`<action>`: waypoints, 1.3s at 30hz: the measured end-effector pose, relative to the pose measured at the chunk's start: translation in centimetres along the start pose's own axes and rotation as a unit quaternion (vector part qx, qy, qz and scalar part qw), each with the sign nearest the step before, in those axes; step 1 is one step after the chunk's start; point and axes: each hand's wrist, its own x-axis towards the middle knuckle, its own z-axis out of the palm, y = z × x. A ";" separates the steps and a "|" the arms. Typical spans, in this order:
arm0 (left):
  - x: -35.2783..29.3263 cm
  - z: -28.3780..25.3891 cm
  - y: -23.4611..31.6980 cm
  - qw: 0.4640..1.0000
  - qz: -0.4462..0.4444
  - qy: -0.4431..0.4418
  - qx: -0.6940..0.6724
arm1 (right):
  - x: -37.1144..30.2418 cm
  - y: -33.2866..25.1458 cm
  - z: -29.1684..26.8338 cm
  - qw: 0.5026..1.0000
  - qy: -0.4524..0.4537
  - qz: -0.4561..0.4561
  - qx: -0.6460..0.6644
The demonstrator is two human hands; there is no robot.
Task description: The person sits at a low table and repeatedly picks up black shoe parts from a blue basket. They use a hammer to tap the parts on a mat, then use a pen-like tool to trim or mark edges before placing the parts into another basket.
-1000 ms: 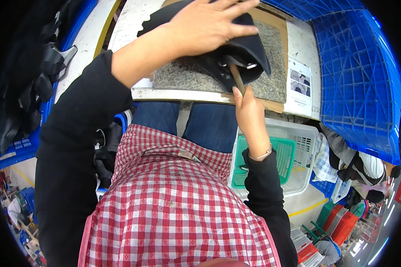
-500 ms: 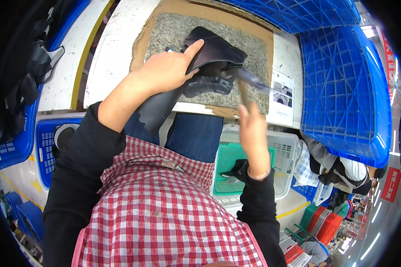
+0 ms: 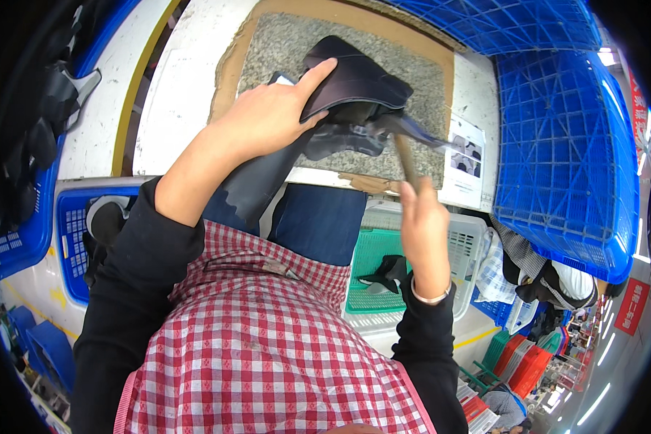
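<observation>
Pressing a forefinger out straight, with the thumb at the near edge, the left hand point(image 3: 278, 119) has hold of a black leather-like piece point(image 3: 362, 76), its remaining fingers curled and partly hidden. A tail with a scalloped rim hangs below that palm, over the near edge of the bench point(image 3: 188, 87); the broad folded end lies under and beyond the forefinger, on a speckled slab point(image 3: 427, 79). The piece's long axis seems to slant from the tail at lower left to the fold at upper right, though the palm covers the join. Its open mouth points rightward and toward the person, with a loose flap point(image 3: 347, 141) just right of the thumb. Farther right, between the fold and the right fingers, a hammer point(image 3: 406, 155) has its blurred head at the mouth; whether they touch cannot be told. The right hand point(image 3: 423, 228) is closed round the lower handle, thumb laid along it. The step in hand looks to be hammering inside the fold; the next move probably calls for left fingers pinning it firmly, clear of the head, and a level blow.
</observation>
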 end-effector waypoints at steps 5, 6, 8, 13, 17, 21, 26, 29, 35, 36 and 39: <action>0.0 -0.1 -0.3 0.999 -0.008 -0.012 -0.033 | -0.3 0.8 -0.2 0.992 -0.071 -0.093 0.048; 0.2 -0.1 -0.6 0.999 0.015 0.000 -0.052 | -0.2 0.9 -0.3 0.997 -0.030 -0.071 0.025; 0.5 -0.3 -1.4 0.997 0.005 -0.024 -0.071 | -0.2 0.6 -0.2 0.997 0.012 -0.079 0.023; 1.0 -0.1 -3.2 0.984 -0.023 -0.081 -0.160 | 0.0 -1.2 0.0 0.992 0.000 -0.081 0.100; 0.9 0.0 -2.9 0.991 0.020 -0.047 -0.122 | -0.2 -2.1 -2.0 0.994 -0.051 -0.081 0.045; 0.9 -0.3 -2.1 0.987 -0.028 -0.070 -0.142 | -0.4 -2.6 -2.2 0.989 -0.011 -0.099 0.113; 0.7 0.7 -3.0 0.985 0.028 -0.063 -0.156 | -0.8 -2.1 -0.5 0.985 -0.098 -0.132 -0.045; -0.2 0.9 -3.7 0.978 0.071 -0.005 -0.197 | -3.6 -2.4 0.2 0.975 -0.072 -0.037 0.206; -2.4 -1.8 -4.7 0.975 0.032 -0.041 -0.215 | -4.9 -4.4 4.8 0.985 -0.147 -0.075 0.048; -3.8 -2.7 -5.0 0.981 0.023 -0.025 -0.190 | -5.4 -4.9 4.5 0.987 -0.144 -0.055 0.046; -11.5 -5.3 -7.7 0.977 -0.039 0.074 -0.196 | -7.1 -7.1 3.9 0.950 -0.220 -0.050 0.215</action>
